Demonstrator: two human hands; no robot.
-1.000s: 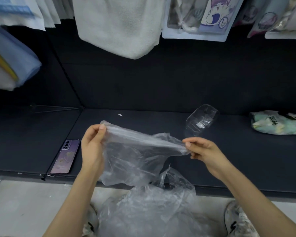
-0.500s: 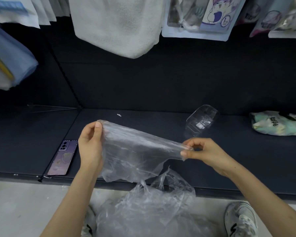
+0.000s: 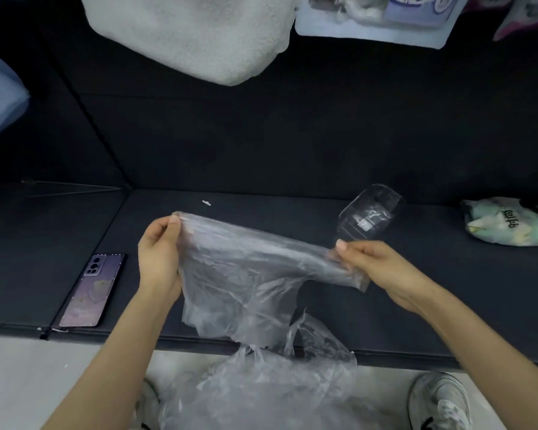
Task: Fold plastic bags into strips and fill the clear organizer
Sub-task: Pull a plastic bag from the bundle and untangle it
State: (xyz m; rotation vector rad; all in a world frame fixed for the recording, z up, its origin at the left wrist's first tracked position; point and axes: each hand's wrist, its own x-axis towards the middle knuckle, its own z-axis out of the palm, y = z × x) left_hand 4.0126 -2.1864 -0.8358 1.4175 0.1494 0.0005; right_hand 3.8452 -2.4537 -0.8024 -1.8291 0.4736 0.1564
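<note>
A clear plastic bag (image 3: 249, 268) hangs stretched between my hands above the dark shelf (image 3: 292, 209). My left hand (image 3: 159, 256) pinches its upper left corner. My right hand (image 3: 373, 265) grips the bunched right end, which sits lower than the left. The bag's loose lower part droops past the shelf's front edge. The clear organizer (image 3: 370, 215) lies tilted on the shelf just behind my right hand; I cannot tell what is inside it. A heap of more clear plastic bags (image 3: 261, 389) lies below, between my arms.
A purple phone (image 3: 90, 290) lies near the shelf's front edge, left of my left hand. A pale green printed pouch (image 3: 510, 221) lies at the far right. A white fleece item (image 3: 193, 32) and packaged goods (image 3: 373, 17) hang above. A sneaker (image 3: 438, 401) shows bottom right.
My hands have drawn the bag tauter and wider. My right hand has taken a fuller grip on the bunched right end, and more of the bag now hangs in front.
</note>
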